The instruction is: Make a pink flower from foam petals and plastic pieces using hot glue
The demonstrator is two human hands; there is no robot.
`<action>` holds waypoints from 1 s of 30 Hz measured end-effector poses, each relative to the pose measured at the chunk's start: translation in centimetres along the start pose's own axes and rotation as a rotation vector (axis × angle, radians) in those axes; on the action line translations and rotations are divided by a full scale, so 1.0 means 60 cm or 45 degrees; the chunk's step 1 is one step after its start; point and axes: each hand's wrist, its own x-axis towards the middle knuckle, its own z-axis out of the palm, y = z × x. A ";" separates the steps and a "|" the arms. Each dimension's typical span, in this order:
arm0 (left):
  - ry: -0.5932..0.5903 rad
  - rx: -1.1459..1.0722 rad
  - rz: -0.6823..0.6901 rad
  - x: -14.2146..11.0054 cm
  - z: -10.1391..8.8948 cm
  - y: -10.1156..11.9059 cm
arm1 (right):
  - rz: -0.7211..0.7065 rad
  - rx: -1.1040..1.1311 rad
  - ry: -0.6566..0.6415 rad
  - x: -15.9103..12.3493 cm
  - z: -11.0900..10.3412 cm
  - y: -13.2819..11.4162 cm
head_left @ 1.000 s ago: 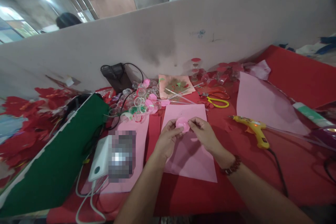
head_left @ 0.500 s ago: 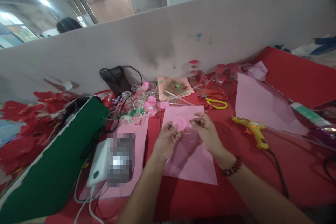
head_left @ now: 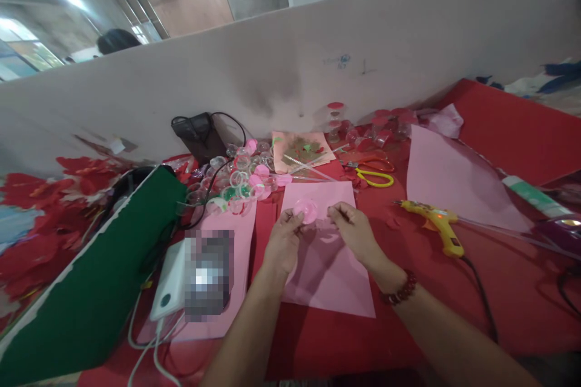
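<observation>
My left hand (head_left: pixel 285 236) grips a small round clear plastic piece with a pink face (head_left: pixel 307 211), held over a pink sheet of paper (head_left: pixel 336 290). Just to the right of it, my right hand (head_left: pixel 351 224) is closed in a pinch; what sits between its fingertips is too small to name. A gap separates that pinch from the round piece. On the red table surface to the right lies a yellow hot glue gun (head_left: pixel 433 221), its orange light lit. Scissors with yellow and orange handles (head_left: pixel 376 178) rest beyond the right hand.
Many clear plastic cups (head_left: pixel 236 178) are heaped behind the left hand. A peach sheet (head_left: pixel 295 163) bears coloured scraps. At left stand a green board (head_left: pixel 104 278) and a white power bank (head_left: pixel 169 287) with cables. More red-topped cups (head_left: pixel 385 124) line the partition wall (head_left: pixel 218 78).
The round piece in my left hand has shifted slightly left. My right hand's fingers have drawn together into a pinch, the raised fingers curling down.
</observation>
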 end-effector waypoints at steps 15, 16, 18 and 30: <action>0.032 0.600 0.258 -0.001 -0.009 -0.013 | 0.016 0.403 -0.198 -0.001 0.001 -0.008; 0.073 0.630 0.286 0.001 -0.012 -0.011 | 0.075 0.507 -0.163 0.004 -0.003 -0.007; 0.110 0.676 0.301 0.003 -0.018 -0.002 | 0.213 0.711 -0.108 0.014 -0.015 -0.006; -0.331 1.176 0.322 0.024 0.036 0.099 | 0.290 0.970 0.069 0.033 -0.037 -0.012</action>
